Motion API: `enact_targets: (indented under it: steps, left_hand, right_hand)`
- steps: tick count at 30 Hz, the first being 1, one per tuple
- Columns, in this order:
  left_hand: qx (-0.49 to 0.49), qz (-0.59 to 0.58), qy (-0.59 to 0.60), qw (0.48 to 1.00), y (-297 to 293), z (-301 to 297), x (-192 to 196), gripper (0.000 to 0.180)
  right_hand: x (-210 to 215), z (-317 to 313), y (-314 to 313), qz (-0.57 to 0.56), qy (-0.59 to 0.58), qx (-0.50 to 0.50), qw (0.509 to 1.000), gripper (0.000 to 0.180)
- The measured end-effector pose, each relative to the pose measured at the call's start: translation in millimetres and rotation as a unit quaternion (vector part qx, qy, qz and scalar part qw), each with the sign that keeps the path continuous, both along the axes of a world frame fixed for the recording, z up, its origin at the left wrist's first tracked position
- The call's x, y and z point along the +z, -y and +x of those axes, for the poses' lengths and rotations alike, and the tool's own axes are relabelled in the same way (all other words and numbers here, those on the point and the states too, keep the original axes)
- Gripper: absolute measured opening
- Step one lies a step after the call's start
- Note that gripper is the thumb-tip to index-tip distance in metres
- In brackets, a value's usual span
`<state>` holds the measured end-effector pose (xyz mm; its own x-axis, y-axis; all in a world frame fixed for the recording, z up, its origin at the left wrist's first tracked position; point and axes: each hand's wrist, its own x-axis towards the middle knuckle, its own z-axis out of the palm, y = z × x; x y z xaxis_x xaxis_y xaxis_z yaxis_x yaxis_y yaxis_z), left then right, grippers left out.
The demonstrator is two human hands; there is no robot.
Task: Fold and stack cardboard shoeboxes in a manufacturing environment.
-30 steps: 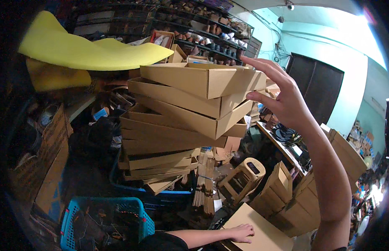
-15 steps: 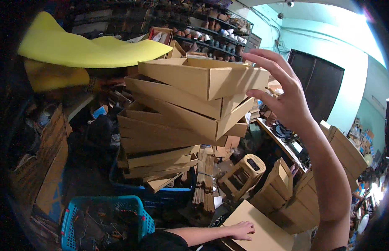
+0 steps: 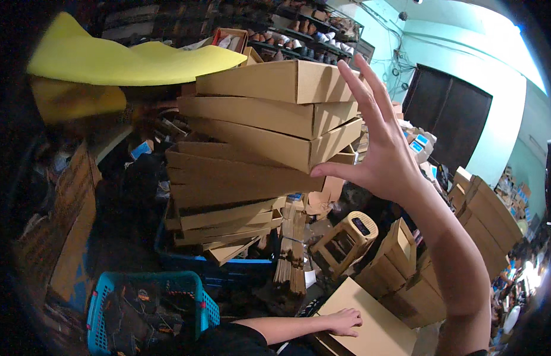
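A tall, uneven stack of tan cardboard boxes [image 3: 252, 115] rises in front of me, its layers twisted against each other. My right hand [image 3: 376, 148] is raised at the stack's right side, open, with fingers spread upward and the thumb pointing at a corner of an upper box. Whether the thumb touches that cardboard I cannot tell. Low down, my left hand [image 3: 345, 322] rests on the flat top of another tan box [image 3: 379, 317]. Its fingers are loosely bent and hold nothing.
A blue crate [image 3: 213, 265] is beneath the stack, beside a teal basket [image 3: 151, 277]. Yellow foam sheet [image 3: 139, 68] juts in at upper left. Bundled flat cardboard [image 3: 291, 249], a beige stool [image 3: 346, 237] and more boxes [image 3: 391, 255] stand right. Shoe shelves [image 3: 305, 35] line the back.
My right hand has moved down and left, closer to the upper boxes, fingers now pointing more upward. The stack's top appears higher in view. My left hand stays on its box.
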<state>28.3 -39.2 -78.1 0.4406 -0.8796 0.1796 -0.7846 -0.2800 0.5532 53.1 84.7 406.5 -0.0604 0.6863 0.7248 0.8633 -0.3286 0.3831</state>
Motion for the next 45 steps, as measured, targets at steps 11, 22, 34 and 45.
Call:
enact_targets:
  steps: [11, 22, 34, 45]
  left_hand:
    - [0.004, -0.010, -0.017, 1.000, -4, -4, 6, 0.055]
    - [0.005, -0.007, -0.020, 1.000, -3, -4, 5, 0.055]
    - [0.008, -0.025, -0.022, 0.999, -3, -5, 4, 0.054]
    - [0.003, -0.005, -0.021, 1.000, -6, -7, 9, 0.056]
  right_hand:
    - [-21, 17, -14, 0.017, -0.059, -0.052, 0.997, 0.143]
    - [-34, 29, -28, -0.008, -0.089, -0.057, 0.994, 0.131]
    - [-34, 43, -38, -0.004, -0.101, -0.042, 0.994, 0.115]
    - [-38, 41, -32, -0.013, -0.096, -0.039, 0.995, 0.116]
